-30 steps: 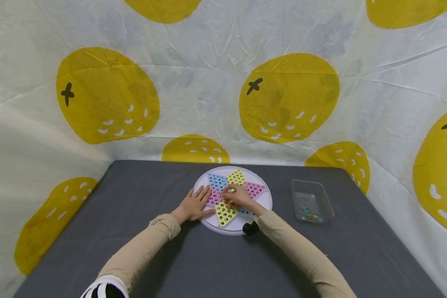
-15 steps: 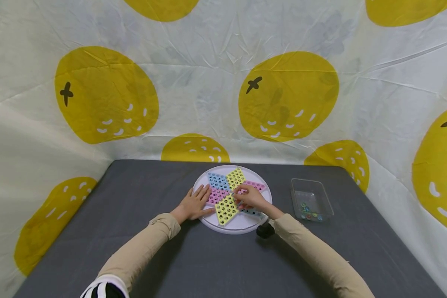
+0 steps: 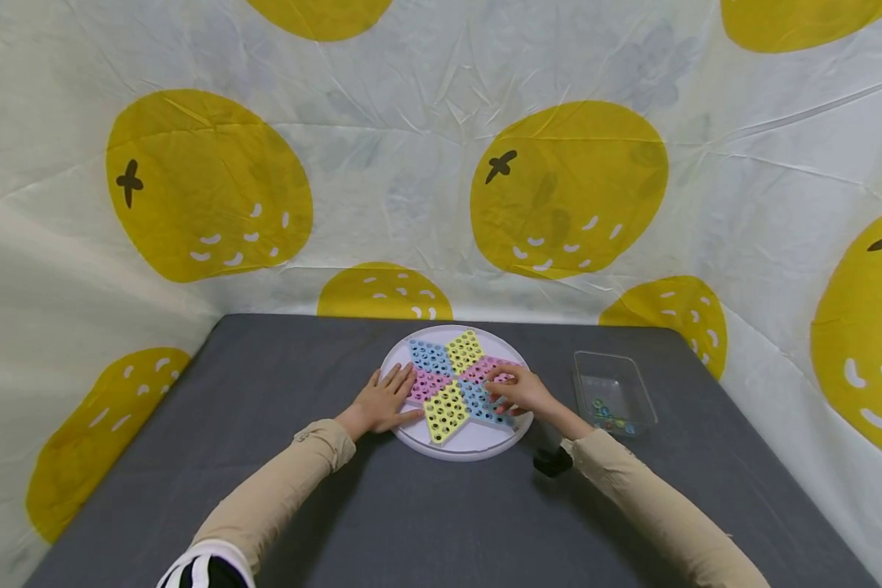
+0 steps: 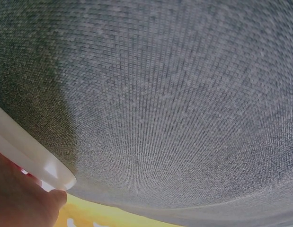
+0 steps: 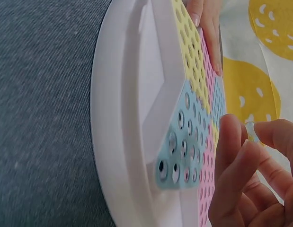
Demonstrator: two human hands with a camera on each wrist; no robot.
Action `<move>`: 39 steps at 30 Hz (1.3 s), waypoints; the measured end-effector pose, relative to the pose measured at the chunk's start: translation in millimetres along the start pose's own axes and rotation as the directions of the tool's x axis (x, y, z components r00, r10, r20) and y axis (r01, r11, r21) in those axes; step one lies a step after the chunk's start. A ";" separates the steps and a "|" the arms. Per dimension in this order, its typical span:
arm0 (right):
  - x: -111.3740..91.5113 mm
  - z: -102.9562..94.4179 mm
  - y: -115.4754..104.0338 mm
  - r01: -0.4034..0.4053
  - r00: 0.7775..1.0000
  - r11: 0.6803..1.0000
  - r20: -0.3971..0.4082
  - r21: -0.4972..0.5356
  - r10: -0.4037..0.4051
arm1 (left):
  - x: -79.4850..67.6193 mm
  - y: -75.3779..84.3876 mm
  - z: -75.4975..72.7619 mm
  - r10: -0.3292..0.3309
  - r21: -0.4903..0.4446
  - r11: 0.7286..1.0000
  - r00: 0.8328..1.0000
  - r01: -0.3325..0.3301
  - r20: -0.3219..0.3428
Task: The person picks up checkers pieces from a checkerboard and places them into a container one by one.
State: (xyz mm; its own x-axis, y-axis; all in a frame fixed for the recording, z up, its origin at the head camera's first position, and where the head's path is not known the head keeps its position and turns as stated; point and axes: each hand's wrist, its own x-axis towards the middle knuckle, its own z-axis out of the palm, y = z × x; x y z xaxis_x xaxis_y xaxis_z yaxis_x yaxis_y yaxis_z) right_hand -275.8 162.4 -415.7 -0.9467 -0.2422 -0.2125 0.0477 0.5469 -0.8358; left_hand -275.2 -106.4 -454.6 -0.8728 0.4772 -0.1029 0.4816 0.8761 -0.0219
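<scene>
A round white Chinese checkers board (image 3: 452, 454) carries a star of yellow, pink and blue triangles full of holes. On its left rim my left hand (image 3: 380, 403) rests with fingers spread and straight; the left wrist view catches only part of that hand (image 4: 23, 201) beside the white rim (image 4: 47, 165). Above the blue and pink triangles on the right side hovers my right hand (image 3: 520, 390). Its thumb and fingertips pinch a small clear marble (image 5: 251, 131) with a yellowish tint, apart from the holes, as the right wrist view shows.
To the right of the board stands a clear plastic box (image 3: 614, 367) with several glass marbles (image 3: 612, 420) in its near end. A dark grey cloth (image 3: 412, 514) covers the table. A white curtain (image 3: 404, 196) printed with yellow fruit hangs behind.
My right hand has moved rightward from the middle of the star to its right side, uncovering the blue triangle at the near right. The left hand has stayed in place.
</scene>
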 end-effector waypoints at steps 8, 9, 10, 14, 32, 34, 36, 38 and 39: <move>-8.9 -15.7 7.2 0.034 0.999 0.998 0.013 0.054 -0.035 | 3.3 -2.6 5.4 0.000 -0.015 1.000 1.000 0.000 0.004; -9.9 -18.3 8.5 0.041 0.999 0.998 0.014 0.056 -0.042 | 3.8 -2.8 6.3 -0.001 -0.014 1.000 1.000 0.001 0.009; -11.4 -20.8 9.6 0.048 0.999 0.998 0.012 0.051 -0.049 | 4.2 -3.0 7.2 -0.002 -0.016 1.000 1.000 0.002 0.009; -17.0 -31.2 14.1 0.056 0.998 0.997 -0.002 0.043 -0.056 | 5.2 -3.6 9.2 -0.003 -0.012 1.000 1.000 0.003 0.006; -44.5 -70.7 32.6 0.058 0.997 0.998 -0.042 0.025 -0.057 | 3.6 -3.8 6.6 -0.002 -0.006 1.000 1.000 0.002 0.003; -46.9 -74.6 34.2 0.057 0.998 0.998 -0.041 0.024 -0.056 | 3.6 -3.7 6.6 -0.001 -0.011 1.000 1.000 0.001 0.003; -48.9 -78.5 35.4 0.051 0.998 0.998 -0.048 0.024 -0.049 | 3.6 -3.5 6.6 0.001 -0.013 1.000 1.000 -0.001 0.002; -50.5 -82.6 36.7 0.052 0.997 0.998 -0.057 0.024 -0.051 | 3.6 -3.2 6.6 0.002 -0.014 1.000 1.000 -0.002 0.000; -51.0 -84.8 37.6 0.051 0.997 0.998 -0.062 0.022 -0.049 | 3.5 -3.1 6.6 0.003 -0.017 1.000 1.000 -0.003 -0.003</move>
State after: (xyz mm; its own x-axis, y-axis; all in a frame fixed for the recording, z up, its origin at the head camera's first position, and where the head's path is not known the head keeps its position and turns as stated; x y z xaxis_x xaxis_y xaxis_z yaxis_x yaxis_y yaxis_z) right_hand -252.7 263.3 -393.3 -0.9657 -0.2191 -0.1393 0.0066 0.5157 -0.8567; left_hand -279.2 -107.8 -461.5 -0.8716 0.4799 -0.0997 0.4827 0.8758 -0.0048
